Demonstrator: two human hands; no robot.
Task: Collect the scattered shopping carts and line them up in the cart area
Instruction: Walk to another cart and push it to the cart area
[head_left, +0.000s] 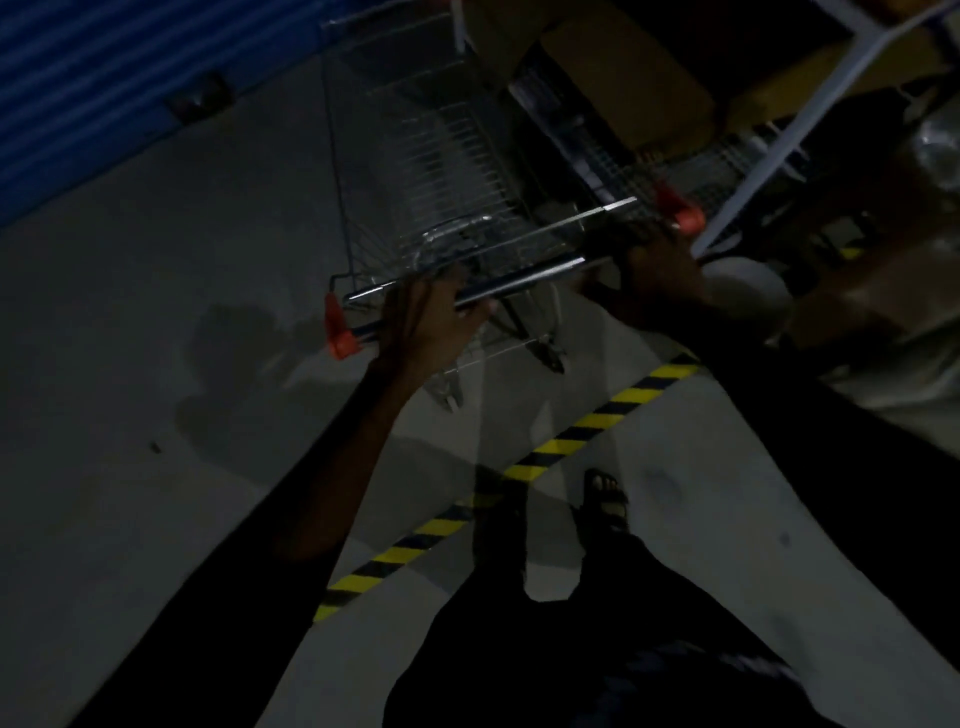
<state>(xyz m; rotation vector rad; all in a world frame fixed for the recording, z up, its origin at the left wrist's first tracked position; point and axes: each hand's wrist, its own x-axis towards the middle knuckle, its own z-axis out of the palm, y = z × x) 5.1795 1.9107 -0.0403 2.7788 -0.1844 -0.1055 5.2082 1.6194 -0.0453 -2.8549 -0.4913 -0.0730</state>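
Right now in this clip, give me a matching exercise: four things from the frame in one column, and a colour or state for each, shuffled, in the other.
Things:
1. left hand
2. handle end caps
3. floor tape
4. shutter

Colour or state:
A. blue, ribbed
B. yellow and black stripes
C. orange-red
D. gripping the cart handle

Pairs: 1-D, 2-C, 3-B, 4-A

The right hand also grips the handle, near its other end.
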